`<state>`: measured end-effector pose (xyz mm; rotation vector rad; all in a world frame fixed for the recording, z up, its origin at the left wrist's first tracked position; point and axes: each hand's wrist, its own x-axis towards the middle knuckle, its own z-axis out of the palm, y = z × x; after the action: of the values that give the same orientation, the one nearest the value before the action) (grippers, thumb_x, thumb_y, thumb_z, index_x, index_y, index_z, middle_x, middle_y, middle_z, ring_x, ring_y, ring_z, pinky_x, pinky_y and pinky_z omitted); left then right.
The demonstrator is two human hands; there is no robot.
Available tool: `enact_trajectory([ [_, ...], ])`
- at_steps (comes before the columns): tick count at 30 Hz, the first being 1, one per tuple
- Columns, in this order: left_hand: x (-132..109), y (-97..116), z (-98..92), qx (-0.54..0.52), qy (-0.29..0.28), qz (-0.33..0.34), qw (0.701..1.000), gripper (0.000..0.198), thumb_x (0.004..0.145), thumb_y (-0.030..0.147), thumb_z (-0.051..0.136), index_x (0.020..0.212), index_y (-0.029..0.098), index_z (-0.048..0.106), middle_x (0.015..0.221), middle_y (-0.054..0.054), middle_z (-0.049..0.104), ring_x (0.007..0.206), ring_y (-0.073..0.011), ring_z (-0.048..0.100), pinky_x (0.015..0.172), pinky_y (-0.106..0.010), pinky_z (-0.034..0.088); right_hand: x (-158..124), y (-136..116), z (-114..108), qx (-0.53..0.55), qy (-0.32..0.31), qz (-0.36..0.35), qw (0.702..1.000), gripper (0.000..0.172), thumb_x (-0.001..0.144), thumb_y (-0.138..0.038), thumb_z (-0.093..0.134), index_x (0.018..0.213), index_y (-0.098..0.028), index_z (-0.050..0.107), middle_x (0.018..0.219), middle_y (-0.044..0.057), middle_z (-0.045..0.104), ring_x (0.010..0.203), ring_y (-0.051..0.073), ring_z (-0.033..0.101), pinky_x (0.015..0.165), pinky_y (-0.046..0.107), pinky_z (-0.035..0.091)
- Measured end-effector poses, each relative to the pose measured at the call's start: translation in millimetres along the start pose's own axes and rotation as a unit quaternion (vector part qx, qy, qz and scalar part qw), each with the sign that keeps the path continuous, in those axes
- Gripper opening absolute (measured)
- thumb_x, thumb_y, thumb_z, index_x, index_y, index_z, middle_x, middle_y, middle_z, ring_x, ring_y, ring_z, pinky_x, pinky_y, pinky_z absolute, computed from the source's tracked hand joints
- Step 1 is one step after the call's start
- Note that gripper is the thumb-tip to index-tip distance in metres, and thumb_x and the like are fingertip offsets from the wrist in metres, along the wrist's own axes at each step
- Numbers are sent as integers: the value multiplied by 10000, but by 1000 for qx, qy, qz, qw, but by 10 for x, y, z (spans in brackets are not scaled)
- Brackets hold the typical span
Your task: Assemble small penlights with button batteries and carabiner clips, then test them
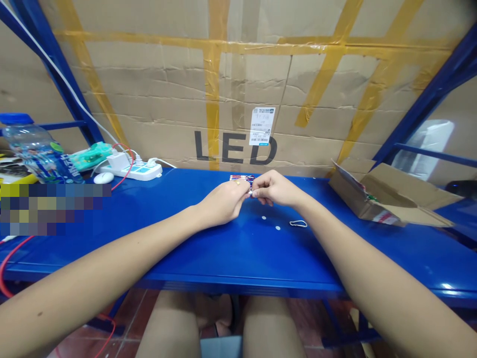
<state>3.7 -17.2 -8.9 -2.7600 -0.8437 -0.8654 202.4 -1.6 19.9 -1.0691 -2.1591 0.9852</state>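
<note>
Blue tbl (208,256), tiny silvery pc (251,193)

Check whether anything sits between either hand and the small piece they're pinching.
Nothing visible does: left hand and right hand meet at the small piece. The carabiner and two pale discs lie nearer the camera, not between.

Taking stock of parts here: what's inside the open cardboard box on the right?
Inside the cardboard box, a bit of something green shows; its own walls hide the bottom.

Glossy blue tabletop (208,258) against brown cardboard panel (160,94) (yellow-taped, printed LED); slanted blue posts (428,103) either side; reddish tiled floor (311,323) below.
</note>
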Motion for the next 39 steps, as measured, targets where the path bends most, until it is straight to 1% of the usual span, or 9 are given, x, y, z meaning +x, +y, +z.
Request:
enact_trajectory([
  [6, -31, -36, 24, 70, -4, 46, 996, 164, 917, 83, 372, 867, 173, 500, 838, -103, 618, 797, -223, 587, 712, -339, 476, 18, 39, 27, 66, -2, 25, 998, 119, 651, -236, 656, 595, -145, 602, 413, -35, 524, 335, 70, 407, 349, 206, 307],
  [10, -7, -46, 19, 72, 22, 65, 995, 181, 932, 88, 371, 868, 160, 525, 870, -115, 631, 837, -225, 598, 746, -344, 491, 15, 31, 7, 97, -3, 18, 995, 146, 657, -248, 679, 595, -149, 593, 418, -38, 526, 334, 66, 411, 348, 201, 321],
  [13, 32, -55, 9, 29, 44, 27, 998, 177, 964, 143, 392, 862, 163, 536, 889, -100, 650, 811, -198, 610, 733, -327, 491, 8, 19, -33, 83, -8, 0, 997, 201, 691, -273, 698, 598, -159, 562, 444, -34, 542, 365, 83, 477, 385, 207, 381],
  [16, 60, -71, -6, -25, 51, -19, 998, 148, 973, 205, 446, 916, 165, 576, 937, -80, 683, 835, -190, 629, 744, -321, 484, 6, 28, -65, 50, -4, -14, 999, 236, 738, -310, 703, 624, -163, 557, 498, -27, 558, 433, 105, 545, 442, 225, 451],
  [21, 60, -103, -8, -124, 32, -80, 988, 109, 944, 244, 530, 978, 187, 616, 974, -49, 717, 850, -182, 648, 744, -302, 465, 17, 92, -71, -4, -15, -24, 1000, 279, 810, -367, 669, 651, -163, 565, 545, -16, 566, 485, 111, 566, 477, 232, 472],
  [24, 56, -112, 11, -169, 16, -105, 980, 116, 941, 260, 531, 992, 191, 608, 933, -39, 713, 819, -175, 640, 722, -291, 449, 24, 121, -68, -17, -16, -18, 1000, 261, 818, -365, 657, 673, -164, 574, 567, -14, 576, 501, 114, 574, 481, 231, 474],
  [31, 51, -101, 38, -189, -9, -124, 974, 141, 945, 270, 492, 1009, 191, 591, 815, -10, 663, 700, -151, 571, 648, -278, 394, 38, 158, -63, -16, -26, -9, 999, 257, 819, -384, 644, 703, -164, 581, 578, -10, 580, 519, 123, 585, 504, 244, 486],
  [35, 55, -110, 57, -189, -3, -130, 973, 149, 938, 271, 492, 966, 189, 613, 857, -18, 678, 740, -158, 588, 675, -285, 401, 45, 168, -56, -13, -32, -4, 999, 271, 823, -401, 641, 707, -166, 576, 588, -7, 583, 524, 122, 582, 509, 248, 494],
  [39, 75, -121, 64, -178, 0, -151, 972, 215, 950, 276, 459, 855, 180, 627, 881, -41, 694, 805, -182, 612, 714, -299, 411, 52, 186, -45, -24, -23, -5, 999, 291, 830, -418, 638, 695, -167, 576, 586, -4, 582, 518, 122, 576, 501, 249, 488],
])
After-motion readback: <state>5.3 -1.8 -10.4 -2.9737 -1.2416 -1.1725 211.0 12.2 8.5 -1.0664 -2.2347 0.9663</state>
